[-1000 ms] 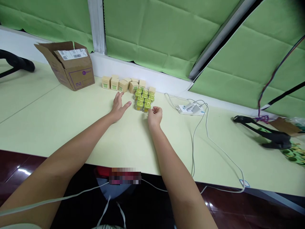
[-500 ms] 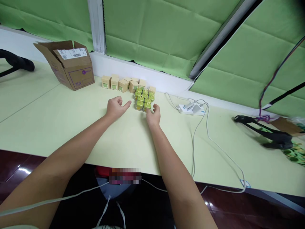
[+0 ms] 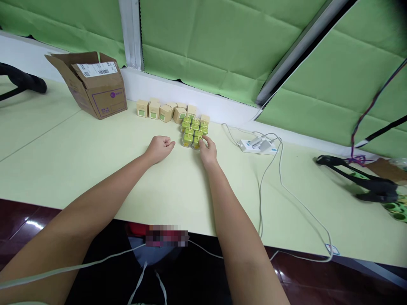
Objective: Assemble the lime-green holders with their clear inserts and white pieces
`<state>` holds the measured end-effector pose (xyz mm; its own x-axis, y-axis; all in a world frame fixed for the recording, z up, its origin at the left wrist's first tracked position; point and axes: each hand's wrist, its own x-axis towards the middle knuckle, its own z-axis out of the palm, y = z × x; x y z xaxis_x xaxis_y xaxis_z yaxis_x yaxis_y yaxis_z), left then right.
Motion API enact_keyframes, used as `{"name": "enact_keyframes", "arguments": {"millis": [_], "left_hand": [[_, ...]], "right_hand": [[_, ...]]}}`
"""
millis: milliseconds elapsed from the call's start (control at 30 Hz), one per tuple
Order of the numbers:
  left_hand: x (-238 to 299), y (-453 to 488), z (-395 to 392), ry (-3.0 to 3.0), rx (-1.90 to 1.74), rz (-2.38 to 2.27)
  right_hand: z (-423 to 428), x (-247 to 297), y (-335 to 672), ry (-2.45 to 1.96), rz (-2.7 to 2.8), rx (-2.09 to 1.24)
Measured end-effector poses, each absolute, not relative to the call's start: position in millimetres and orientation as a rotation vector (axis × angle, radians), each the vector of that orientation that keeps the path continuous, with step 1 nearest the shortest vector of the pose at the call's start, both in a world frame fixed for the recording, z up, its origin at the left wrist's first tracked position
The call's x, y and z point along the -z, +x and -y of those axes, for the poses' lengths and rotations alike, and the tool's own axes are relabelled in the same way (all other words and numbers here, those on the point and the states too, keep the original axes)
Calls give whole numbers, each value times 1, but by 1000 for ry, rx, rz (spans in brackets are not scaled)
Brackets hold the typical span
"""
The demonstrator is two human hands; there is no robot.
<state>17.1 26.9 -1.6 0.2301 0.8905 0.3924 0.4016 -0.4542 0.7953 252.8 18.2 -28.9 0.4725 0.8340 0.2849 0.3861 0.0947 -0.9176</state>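
Head view: the green-lidded jars [image 3: 193,132] stand in a tight block of clear, upright containers on the pale table [image 3: 95,169], just in front of a row of small cardboard cubes [image 3: 159,111]. The left hand [image 3: 160,148] is clenched into a loose fist holding nothing, resting just beside the block and apart from it. The right hand [image 3: 208,153] is at the block's front right corner, its fingers [image 3: 203,141] curled against the nearest jars. They touch, but whether they truly grip a jar cannot be told, because the hand hides that corner.

The packed jars look like the main risk: they stand so close that a push from the right hand could shove or tip several at once, and a careless sideways slide could knock them into the cubes behind. A tilted jar could roll on the smooth table.

An open carton [image 3: 100,99] with a shipping label sits to the left of the cubes. To the right lie a white power strip [image 3: 257,146] and a loose grey cable [image 3: 280,182] that could snag a sweeping arm. Further right is a black strap [image 3: 359,178]. Green blinds [image 3: 197,46] cover the window behind.
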Motion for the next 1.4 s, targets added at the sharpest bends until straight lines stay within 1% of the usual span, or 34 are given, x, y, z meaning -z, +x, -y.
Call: {"name": "enact_keyframes", "arguments": {"millis": [167,333,500,567,733,867,967,1100,1200,1400], "left_hand": [[3,18,-25,2040,-1096,-1147],[5,17,-24,2073,-1039,-1127],[2,17,-23,2096,-1084,-1089],[1,18,-21,2121,-1093,-1039],[3,20,-18,2142,-977,-894],[4,20,-18,2115,-934,-883],[3,21,-19,2078,-932,-911],[4,20,-19,2103,-923,-955],[7,19,-21,2130,-901,-996],[9,19,-28,2080,-899,-1096]], "right_hand": [[-15,26,248,-1524,1084,-448],[-8,20,243,-1575,1066,-331],[6,11,234,-1583,1084,-257],[14,7,223,-1536,1142,-281],[28,3,190,-1388,1324,-427],[31,4,178,-1310,1409,-396],[32,5,178,-1286,1369,-391],[31,4,179,-1264,1254,-437],[27,1,182,-1225,1058,-504],[18,-3,192,-1130,609,-922]]}}
